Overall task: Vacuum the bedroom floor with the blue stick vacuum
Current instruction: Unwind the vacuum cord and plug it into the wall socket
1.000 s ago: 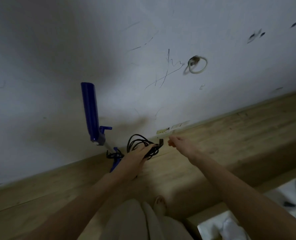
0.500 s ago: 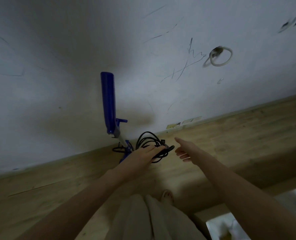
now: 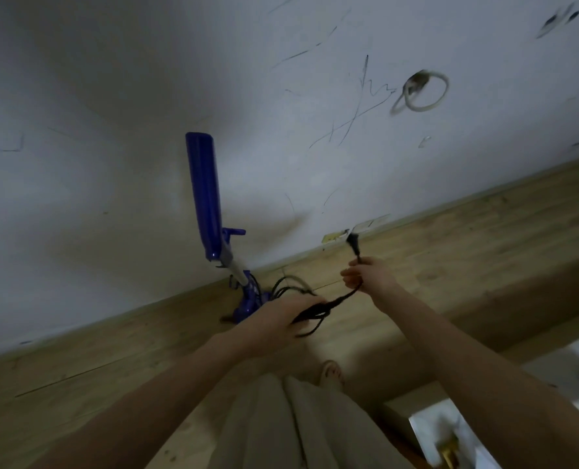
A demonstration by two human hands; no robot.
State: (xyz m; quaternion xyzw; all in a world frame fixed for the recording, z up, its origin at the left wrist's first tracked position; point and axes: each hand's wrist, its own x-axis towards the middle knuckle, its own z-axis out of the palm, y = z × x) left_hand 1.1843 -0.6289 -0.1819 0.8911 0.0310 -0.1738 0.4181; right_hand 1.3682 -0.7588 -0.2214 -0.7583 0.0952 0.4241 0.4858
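Observation:
The blue stick vacuum [image 3: 205, 194] leans upright against the white wall, its head on the wooden floor. My left hand [image 3: 281, 314] grips a bundle of its black power cord [image 3: 310, 311] just right of the vacuum's base. My right hand [image 3: 366, 277] pinches the cord near its end. The black plug [image 3: 352, 240] sticks up above my fingers, close to the wall outlet [image 3: 355, 231] at the skirting.
The scribbled white wall [image 3: 281, 96] bears a round ring-shaped fitting [image 3: 421, 91]. Wooden floor [image 3: 484, 238] runs along it. My foot [image 3: 330, 372] and light trousers are below. A white object [image 3: 450, 431] sits at the lower right.
My right hand, open and empty before, now pinches the cord end and has lifted the plug toward the outlet. My left hand still holds the coiled cord.

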